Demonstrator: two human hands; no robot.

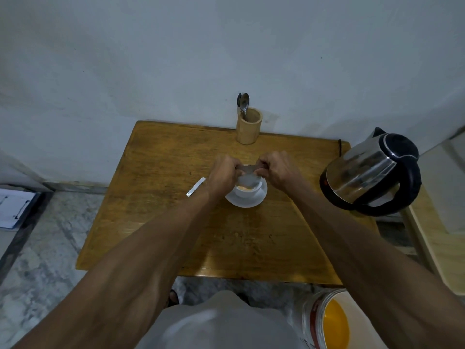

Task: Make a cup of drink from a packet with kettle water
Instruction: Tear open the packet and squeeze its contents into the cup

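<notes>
A silvery drink packet [247, 175] hangs mouth-down over a white cup [247, 190] that stands on a white saucer [247, 201] in the middle of the wooden table [161, 222]. My left hand [222, 176] and my right hand [278, 171] pinch the packet's two upper corners, one on each side. Light brown powder shows inside the cup. A torn silver strip [195, 187] lies on the table just left of my left wrist. The steel kettle [370, 173] with its black handle and lid sits at the table's right edge.
A bamboo holder [248, 129] with spoons [243, 103] stands at the back edge against the wall. A bucket with an orange inside [332, 321] sits on the floor at the lower right. Papers [15, 210] lie on the floor at left.
</notes>
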